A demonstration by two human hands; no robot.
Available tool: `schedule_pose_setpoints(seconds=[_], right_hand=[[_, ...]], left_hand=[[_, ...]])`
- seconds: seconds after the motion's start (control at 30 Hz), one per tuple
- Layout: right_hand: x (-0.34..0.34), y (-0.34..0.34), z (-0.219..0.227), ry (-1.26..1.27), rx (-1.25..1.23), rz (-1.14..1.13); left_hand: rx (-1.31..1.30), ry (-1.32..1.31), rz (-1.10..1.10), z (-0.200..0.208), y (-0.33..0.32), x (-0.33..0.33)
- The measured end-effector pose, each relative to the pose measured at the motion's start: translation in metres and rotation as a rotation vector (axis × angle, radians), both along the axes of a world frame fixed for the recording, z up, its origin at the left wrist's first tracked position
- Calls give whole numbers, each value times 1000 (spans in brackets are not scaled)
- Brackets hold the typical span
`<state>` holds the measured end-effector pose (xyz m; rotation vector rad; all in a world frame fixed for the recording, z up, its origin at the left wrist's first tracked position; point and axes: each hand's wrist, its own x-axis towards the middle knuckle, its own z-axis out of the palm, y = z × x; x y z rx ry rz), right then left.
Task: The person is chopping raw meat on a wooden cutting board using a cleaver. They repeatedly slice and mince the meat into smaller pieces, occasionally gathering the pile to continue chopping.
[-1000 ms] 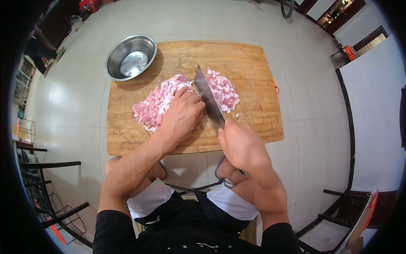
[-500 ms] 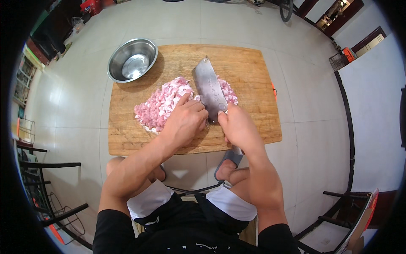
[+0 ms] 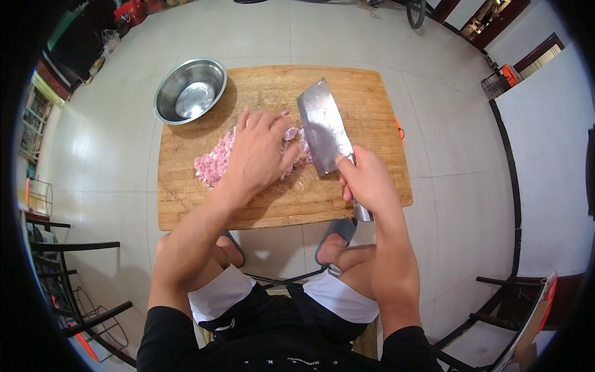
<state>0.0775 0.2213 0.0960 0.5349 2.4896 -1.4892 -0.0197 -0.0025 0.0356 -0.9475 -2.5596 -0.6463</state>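
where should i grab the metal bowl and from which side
Take the metal bowl by the left part of its rim, probably coming from the left. It stands mouth up at the far left corner of the board, so its round open edge offers a pinch, while the chopped meat and left hand lie nearer the person and toward the right.

The top is black, short-sleeved, with pale lettering. Shorts are black and white. Slippers are grey.

Cleaver in right fingers
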Motion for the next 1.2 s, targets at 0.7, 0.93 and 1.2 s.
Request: schedule_pose_setpoints(seconds=[0.7, 0.93, 1.2], right_hand=[[28, -17, 17, 76, 403, 111], [38, -22, 26, 99, 474, 198], [40, -25, 32, 47, 527, 250]], left_hand=[[-100, -222, -99, -5, -5, -7], [24, -41, -62, -18, -1, -4], [-54, -61, -1, -13, 7, -5]])
